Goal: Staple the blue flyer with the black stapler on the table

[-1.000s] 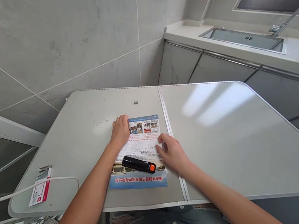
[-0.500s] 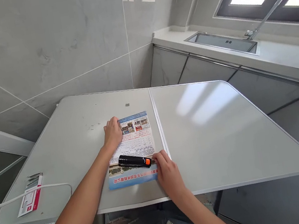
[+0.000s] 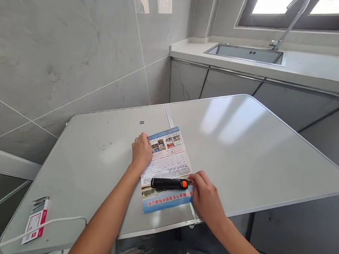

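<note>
A printed colour leaflet (image 3: 166,162) lies flat near the front of the grey folding table (image 3: 240,141). Across its lower part lies a black bar-shaped device with an orange end (image 3: 168,183). My left hand (image 3: 141,151) presses on the leaflet's upper left corner with its fingers curled. My right hand (image 3: 204,192) rests at the lower right edge of the leaflet, its fingertips pinched at the orange end of the device.
A red and white card (image 3: 35,219) and a white cable (image 3: 33,230) lie at the table's left edge. A counter with a sink (image 3: 243,54) and tap (image 3: 292,13) runs behind on the right, under a window. Grey tiled walls stand behind the table.
My right hand moved from the leaflet's right side down to the orange end of the black device. The leaflet and the device shifted a little to the right. My left hand stayed on the corner.
</note>
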Demonstrator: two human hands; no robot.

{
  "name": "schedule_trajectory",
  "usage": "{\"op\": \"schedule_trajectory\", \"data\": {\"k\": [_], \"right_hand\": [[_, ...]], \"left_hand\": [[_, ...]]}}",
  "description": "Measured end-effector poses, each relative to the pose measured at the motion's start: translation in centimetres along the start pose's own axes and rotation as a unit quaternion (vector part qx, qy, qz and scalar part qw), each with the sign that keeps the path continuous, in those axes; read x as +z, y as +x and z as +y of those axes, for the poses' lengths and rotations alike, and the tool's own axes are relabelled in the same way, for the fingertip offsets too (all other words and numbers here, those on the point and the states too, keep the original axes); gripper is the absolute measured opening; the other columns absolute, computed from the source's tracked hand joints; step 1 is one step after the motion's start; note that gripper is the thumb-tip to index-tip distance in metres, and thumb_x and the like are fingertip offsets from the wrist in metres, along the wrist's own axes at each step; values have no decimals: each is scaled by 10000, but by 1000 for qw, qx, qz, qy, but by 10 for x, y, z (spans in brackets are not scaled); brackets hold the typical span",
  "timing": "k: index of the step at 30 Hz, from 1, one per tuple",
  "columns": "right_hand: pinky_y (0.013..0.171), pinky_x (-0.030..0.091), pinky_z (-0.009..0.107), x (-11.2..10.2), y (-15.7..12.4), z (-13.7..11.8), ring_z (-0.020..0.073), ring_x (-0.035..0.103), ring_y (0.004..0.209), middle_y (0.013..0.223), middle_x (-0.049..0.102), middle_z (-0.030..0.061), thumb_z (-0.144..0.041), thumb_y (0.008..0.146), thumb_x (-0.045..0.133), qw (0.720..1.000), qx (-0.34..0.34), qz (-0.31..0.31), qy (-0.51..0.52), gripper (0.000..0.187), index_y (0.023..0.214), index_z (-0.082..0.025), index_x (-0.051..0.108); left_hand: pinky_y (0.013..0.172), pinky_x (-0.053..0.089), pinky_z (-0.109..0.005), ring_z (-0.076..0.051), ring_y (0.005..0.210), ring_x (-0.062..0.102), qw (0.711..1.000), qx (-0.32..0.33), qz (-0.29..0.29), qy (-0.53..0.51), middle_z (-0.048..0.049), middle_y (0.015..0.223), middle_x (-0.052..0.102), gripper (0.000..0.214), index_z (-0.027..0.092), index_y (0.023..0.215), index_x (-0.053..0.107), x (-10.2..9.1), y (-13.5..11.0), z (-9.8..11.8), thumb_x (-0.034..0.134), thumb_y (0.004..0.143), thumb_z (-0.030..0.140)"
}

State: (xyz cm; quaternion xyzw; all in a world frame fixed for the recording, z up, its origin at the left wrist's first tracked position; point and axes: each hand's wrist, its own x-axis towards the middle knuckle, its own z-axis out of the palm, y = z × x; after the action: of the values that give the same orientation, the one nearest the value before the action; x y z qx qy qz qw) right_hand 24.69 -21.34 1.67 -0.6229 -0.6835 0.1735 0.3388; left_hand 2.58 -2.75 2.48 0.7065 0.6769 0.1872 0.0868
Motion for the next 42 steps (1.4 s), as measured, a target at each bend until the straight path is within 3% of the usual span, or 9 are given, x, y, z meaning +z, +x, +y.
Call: {"op": "schedule_trajectory", "data": {"k": [9,14,17,21,23,26,29,36,42], "right_hand": [[700,464,355,-34,14,40,226,604,767,923,615,77,-161,1024,365,999,30,20,-16,279,940,-216,626],[641,461,344,-46,17,52,185,568,661,945,584,71,-260,1041,422,998,21,42,-41,270,984,-225,684],[622,479,342,-58,25,55,152,517,604,982,561,62,-348,1031,518,998,13,60,-19,216,1018,-242,706],[878,555,389,-68,48,44,251,634,1019,1222,587,118,-432,958,686,989,-105,-92,45,387,1294,-251,628],[974,530,420,-66,60,34,281,604,1147,1291,600,126,-444,928,736,967,-166,-188,36,517,1381,-257,570],[881,524,401,-55,74,24,260,622,1020,1112,682,96,-362,977,668,943,-213,-256,0,336,1283,-234,612],[808,501,370,-47,89,24,244,621,935,999,695,82,-297,993,626,938,-230,-259,-14,225,1203,-216,641],[883,507,400,-29,140,39,250,630,972,1056,706,84,-296,966,669,928,-286,-226,72,269,1225,-226,645],[853,524,415,-17,140,50,259,628,944,1027,712,84,-290,963,686,936,-276,-203,84,305,1259,-233,641]], "left_hand": [[913,419,-460,-333,1102,564,998,62,-9,10,-157,1130,667,226,193,1111,617,36,20,50,403,1041,212],[974,421,-497,-357,1185,523,996,80,34,16,-192,1248,593,284,167,1271,596,25,13,53,472,1024,233],[996,449,-465,-305,1143,566,986,166,15,-29,-145,1183,630,260,191,1153,660,15,2,45,432,1029,173],[1053,490,-407,-236,1144,616,947,284,-72,-129,-86,1192,674,246,226,1128,701,14,-10,29,482,1025,184],[1096,480,-426,-243,1212,603,939,305,-82,-137,-85,1266,666,244,245,1183,708,19,-12,22,522,1024,234],[1127,463,-452,-251,1250,592,939,305,-83,-138,-84,1296,665,255,260,1201,720,25,-10,16,543,1018,252],[1126,465,-446,-241,1229,606,934,294,-93,-180,-78,1267,681,242,257,1151,739,26,-6,13,557,998,218],[1064,500,-411,-219,1152,640,919,267,-105,-269,-74,1167,717,236,223,1043,746,22,-1,10,535,962,153],[1040,508,-411,-227,1144,644,918,275,-104,-266,-72,1161,726,188,218,1002,738,24,0,10,569,954,152]]}}
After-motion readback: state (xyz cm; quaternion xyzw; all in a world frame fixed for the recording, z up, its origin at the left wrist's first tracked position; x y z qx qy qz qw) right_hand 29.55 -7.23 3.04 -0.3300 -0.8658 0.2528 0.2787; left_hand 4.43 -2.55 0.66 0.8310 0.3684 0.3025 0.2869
